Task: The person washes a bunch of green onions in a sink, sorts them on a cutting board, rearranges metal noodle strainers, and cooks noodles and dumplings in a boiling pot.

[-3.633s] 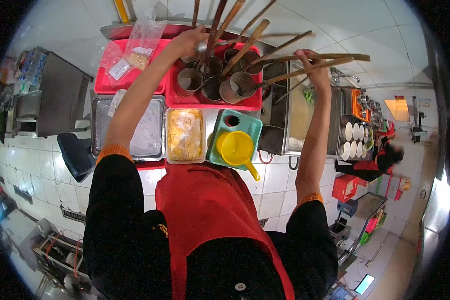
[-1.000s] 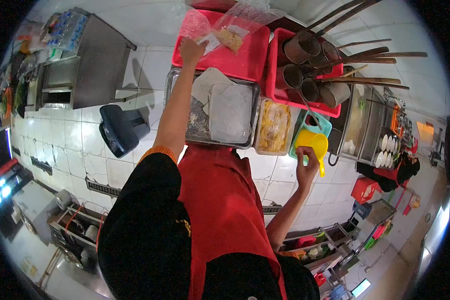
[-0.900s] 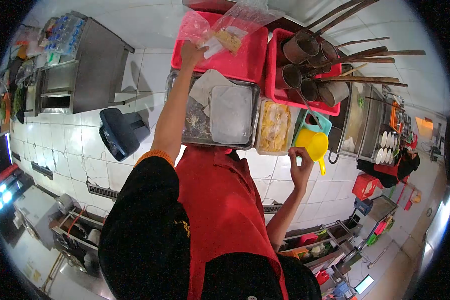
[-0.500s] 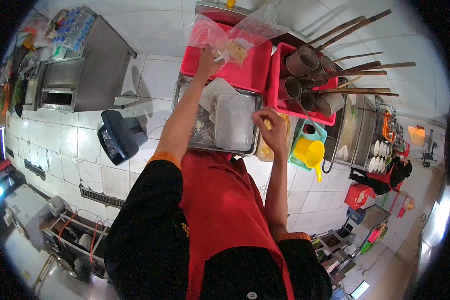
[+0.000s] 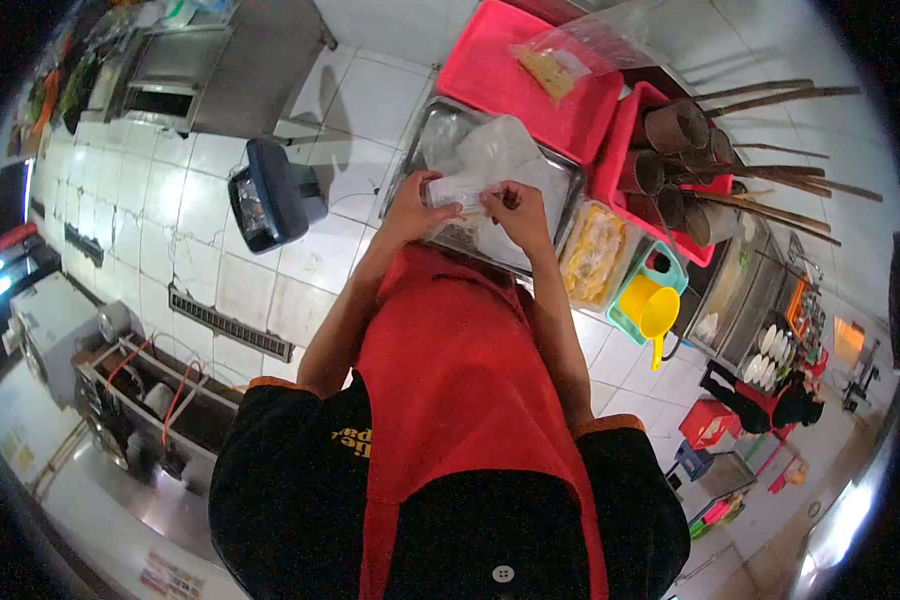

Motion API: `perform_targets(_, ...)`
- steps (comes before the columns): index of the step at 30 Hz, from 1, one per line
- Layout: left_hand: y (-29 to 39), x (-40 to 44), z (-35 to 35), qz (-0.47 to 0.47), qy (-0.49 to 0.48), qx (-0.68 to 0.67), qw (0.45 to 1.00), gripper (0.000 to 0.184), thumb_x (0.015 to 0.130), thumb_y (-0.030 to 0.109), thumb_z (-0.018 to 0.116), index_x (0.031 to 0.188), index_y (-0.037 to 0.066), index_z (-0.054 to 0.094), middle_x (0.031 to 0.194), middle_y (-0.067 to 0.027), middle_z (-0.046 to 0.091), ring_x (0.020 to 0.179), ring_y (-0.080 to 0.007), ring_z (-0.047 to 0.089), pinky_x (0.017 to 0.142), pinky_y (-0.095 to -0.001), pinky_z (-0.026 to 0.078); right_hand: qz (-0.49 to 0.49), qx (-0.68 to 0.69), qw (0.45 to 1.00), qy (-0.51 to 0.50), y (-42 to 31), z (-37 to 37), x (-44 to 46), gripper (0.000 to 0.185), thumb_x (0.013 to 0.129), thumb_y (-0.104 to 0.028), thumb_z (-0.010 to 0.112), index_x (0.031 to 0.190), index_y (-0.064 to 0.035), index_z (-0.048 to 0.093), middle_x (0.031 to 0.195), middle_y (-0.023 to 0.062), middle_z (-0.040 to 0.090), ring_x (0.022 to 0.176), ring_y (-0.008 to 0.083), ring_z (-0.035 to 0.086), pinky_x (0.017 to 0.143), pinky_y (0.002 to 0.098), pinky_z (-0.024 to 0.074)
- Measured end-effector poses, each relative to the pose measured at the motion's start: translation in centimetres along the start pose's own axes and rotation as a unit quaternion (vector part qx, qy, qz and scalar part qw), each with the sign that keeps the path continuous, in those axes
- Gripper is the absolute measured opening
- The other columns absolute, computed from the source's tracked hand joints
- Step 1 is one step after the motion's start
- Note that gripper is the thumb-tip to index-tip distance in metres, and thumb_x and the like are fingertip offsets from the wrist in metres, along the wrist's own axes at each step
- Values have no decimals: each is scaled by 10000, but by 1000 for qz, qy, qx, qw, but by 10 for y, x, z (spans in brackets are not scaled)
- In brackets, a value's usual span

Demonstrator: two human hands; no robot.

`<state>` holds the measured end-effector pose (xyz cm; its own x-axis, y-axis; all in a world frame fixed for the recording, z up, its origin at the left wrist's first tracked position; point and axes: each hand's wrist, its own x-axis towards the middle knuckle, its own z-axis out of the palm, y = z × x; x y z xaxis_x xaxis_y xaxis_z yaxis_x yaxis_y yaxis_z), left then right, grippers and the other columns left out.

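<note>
A clear plastic bag (image 5: 505,140) with a white label lies over the metal tray (image 5: 574,196) in front of my apron. My left hand (image 5: 415,210) is closed on the bag's left side, its thumb by the label. On the right, my right hand (image 5: 520,212) pinches the bag near the label's right end. The bag's contents are mostly hidden by my hands and its folds. Beneath it a whitish flat sheet or lid shows in part. Another plastic bag (image 5: 550,75) with yellowish food lies in the pink-red tray (image 5: 485,70) beyond.
A red bin (image 5: 610,190) of long-handled metal strainers (image 5: 670,128) stands to the right. Nearer are a container of yellow food (image 5: 592,258) and a yellow dipper (image 5: 658,308) on a teal basket (image 5: 618,318). A dark bin (image 5: 280,195) stands left; a person (image 5: 785,405) works far right.
My left hand has brought a bag from the pink-red tray back over the metal tray. My right hand has moved in and grips it too. The camera view has shifted.
</note>
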<state>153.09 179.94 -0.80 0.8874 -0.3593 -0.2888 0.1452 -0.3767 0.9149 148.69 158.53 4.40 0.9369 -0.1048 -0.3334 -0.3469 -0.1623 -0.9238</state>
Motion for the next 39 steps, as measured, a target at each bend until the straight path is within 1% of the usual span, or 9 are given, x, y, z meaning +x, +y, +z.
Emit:
perform_targets(10,87,-15,-37,60,17,-1,998,246,768,101,782,943,6,637,889,-65,689,798,-115,652,710,-280,550,39,60,997,-20,-66,-1,-20,159,881,-146,684,820,-1,663,644,0,590,519,60,488,487,227,382)
perform_targets(16,140,-19,-24,126,22,-38,991,178,740,57,774,862,17,650,802,-63,676,760,-127,642,663,-273,517,124,118,982,-73,-47,-15,-3,173,879,-185,674,908,-16,690,733,-4,607,601,81,523,536,234,412)
perform_targets(21,153,-23,-18,199,16,-30,979,238,779,55,762,962,-8,624,868,-77,680,804,-131,638,702,-273,511,40,233,967,-97,-42,-25,-11,236,864,-174,689,979,32,683,827,44,664,709,108,598,647,269,487)
perform_targets(23,173,-48,-12,204,68,30,976,231,800,57,753,982,1,623,885,-61,680,824,-116,631,725,-259,508,-77,253,958,-113,-43,-19,-14,240,876,-145,673,1034,35,669,942,65,690,834,133,624,766,275,485)
perform_targets(29,122,-104,-36,149,109,65,981,214,842,66,725,1017,2,620,914,-60,679,869,-89,609,776,-246,495,-142,170,938,-265,-57,-3,-22,262,913,-152,659,1102,29,643,1039,73,689,1003,149,628,909,280,467)
perform_targets(31,104,-132,-62,137,262,140,945,185,854,64,718,995,-2,617,909,-42,669,844,-82,596,759,-237,488,-111,203,919,-319,-47,-12,-14,253,949,-151,615,1145,9,618,1107,70,669,976,146,639,864,298,487)
perform_targets(34,51,-167,-113,142,387,-8,911,140,869,61,710,946,-8,615,887,-37,653,814,-113,605,697,-251,490,-55,102,972,-205,24,-9,10,292,920,-183,658,1155,-15,616,1113,96,660,960,160,649,844,294,496)
perform_targets(35,41,-180,-128,118,423,-26,898,133,875,62,708,944,-1,614,892,-32,649,815,-112,599,695,-245,483,-134,-20,981,-136,47,-4,13,342,882,-200,692,1168,-29,613,1102,115,656,976,197,642,862,324,491)
perform_targets(39,-87,-204,-204,93,534,-42,839,130,894,112,705,926,35,605,901,-36,639,801,-95,585,676,-243,498,-313,-356,880,27,60,38,13,509,764,-208,767,1221,-73,589,1135,165,614,1098,327,555,959,431,433)
